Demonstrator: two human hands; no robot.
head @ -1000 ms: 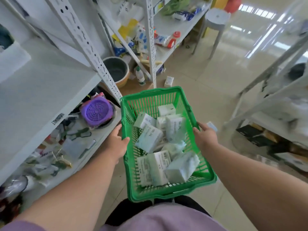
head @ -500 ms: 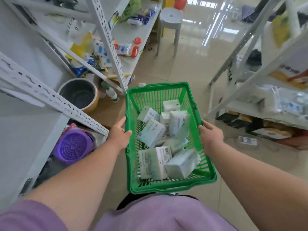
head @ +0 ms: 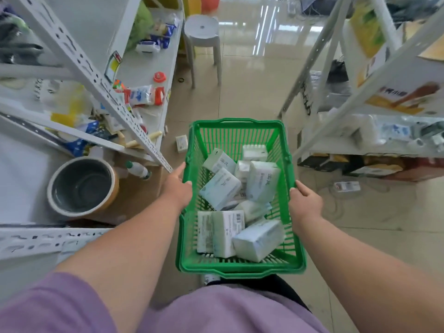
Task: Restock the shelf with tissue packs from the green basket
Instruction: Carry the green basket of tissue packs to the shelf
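A green plastic basket point(head: 236, 126) hangs in front of me over the aisle floor. My left hand point(head: 177, 188) grips its left rim and my right hand point(head: 304, 203) grips its right rim. Inside lie several white and pale green tissue packs point(head: 220, 188), piled loosely. One more small pack point(head: 181, 143) lies on the floor beside the left shelf. The white metal shelf point(head: 146, 68) on my left carries mixed goods.
A grey bowl with a tan rim point(head: 83, 186) and a bottle point(head: 138, 169) sit low on the left. A white stool point(head: 203, 37) stands down the aisle. A second white shelf unit point(head: 374, 150) with boxes lines the right side. A small package point(head: 346, 186) lies on the floor.
My view has swung right and forward along the aisle. The purple lid on the left shelf has left the view, and the right shelf now shows. Both hands keep their hold on the basket.
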